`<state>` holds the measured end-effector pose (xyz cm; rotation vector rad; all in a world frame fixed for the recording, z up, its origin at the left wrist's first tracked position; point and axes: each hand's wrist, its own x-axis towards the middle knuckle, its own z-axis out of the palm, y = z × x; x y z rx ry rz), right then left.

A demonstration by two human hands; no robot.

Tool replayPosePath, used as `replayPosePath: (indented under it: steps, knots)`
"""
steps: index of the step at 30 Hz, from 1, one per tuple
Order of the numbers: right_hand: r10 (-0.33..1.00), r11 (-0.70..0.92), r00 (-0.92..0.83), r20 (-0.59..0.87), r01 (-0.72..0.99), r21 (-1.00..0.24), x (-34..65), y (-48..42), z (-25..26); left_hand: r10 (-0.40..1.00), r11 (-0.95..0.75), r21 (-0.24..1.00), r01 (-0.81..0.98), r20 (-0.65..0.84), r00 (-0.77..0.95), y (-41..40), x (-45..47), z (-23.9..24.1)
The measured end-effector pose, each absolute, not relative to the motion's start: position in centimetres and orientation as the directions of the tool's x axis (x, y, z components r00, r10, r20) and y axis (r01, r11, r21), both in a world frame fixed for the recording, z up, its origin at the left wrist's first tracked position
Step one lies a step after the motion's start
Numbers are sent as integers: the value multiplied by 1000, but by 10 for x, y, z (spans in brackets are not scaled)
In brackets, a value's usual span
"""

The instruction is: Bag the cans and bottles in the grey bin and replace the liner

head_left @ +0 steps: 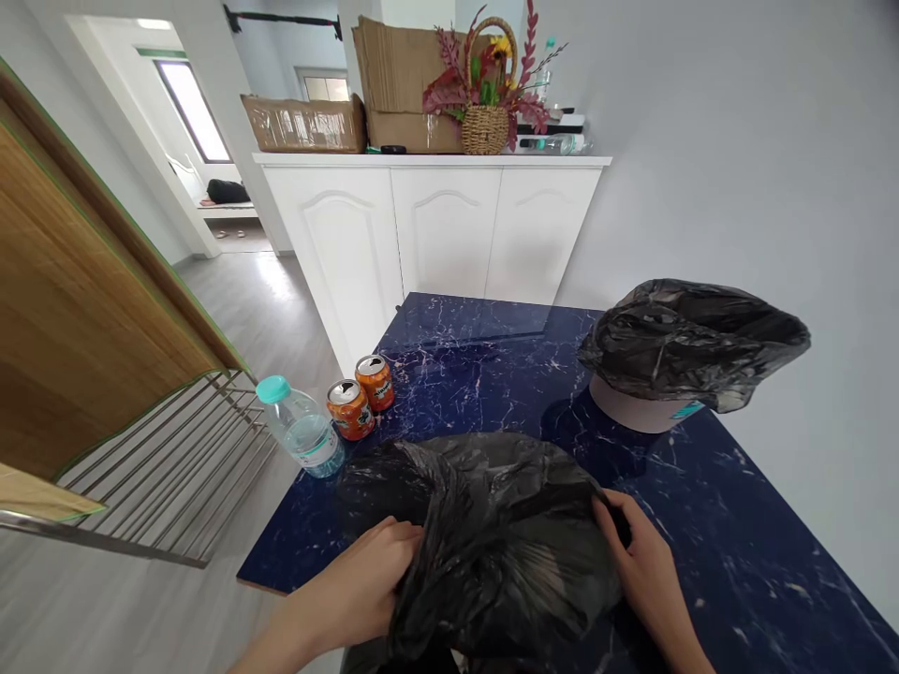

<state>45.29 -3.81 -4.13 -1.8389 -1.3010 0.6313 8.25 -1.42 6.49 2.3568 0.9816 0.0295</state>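
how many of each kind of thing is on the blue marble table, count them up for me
black plastic bags: 2, the front bag and the bin liner
orange drink cans: 2, near can and far can
water bottle: 1
bin: 1
total: 6

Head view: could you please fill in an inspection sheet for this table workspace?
Surface: blue marble table, white-veined.
Job's things: black bag, crumpled at the near edge.
Clutter: two orange cans, capped water bottle, bin lined in black plastic.
Hands: left hand and right hand each grip the black bag's sides.
Cables: nothing seen.
Surroundings: white cabinet bearing cardboard boxes and flower basket; metal rack at left.
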Motion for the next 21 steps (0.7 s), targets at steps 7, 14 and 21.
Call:
replayPosePath:
  steps: [7,14,21]
  knots:
    - [885,-227,462,63,545,-807,456,-40,-42,868,-330,585,741,-122,482,-37,40,66]
    - [825,-354,564,-32,472,-808,460,-44,-36,928,-362,555,749,140,345,-40,16,78]
    - [825,-350,565,-22,480,-805,458,-44,-37,887,-340,372,864,432,163,-56,-14,105]
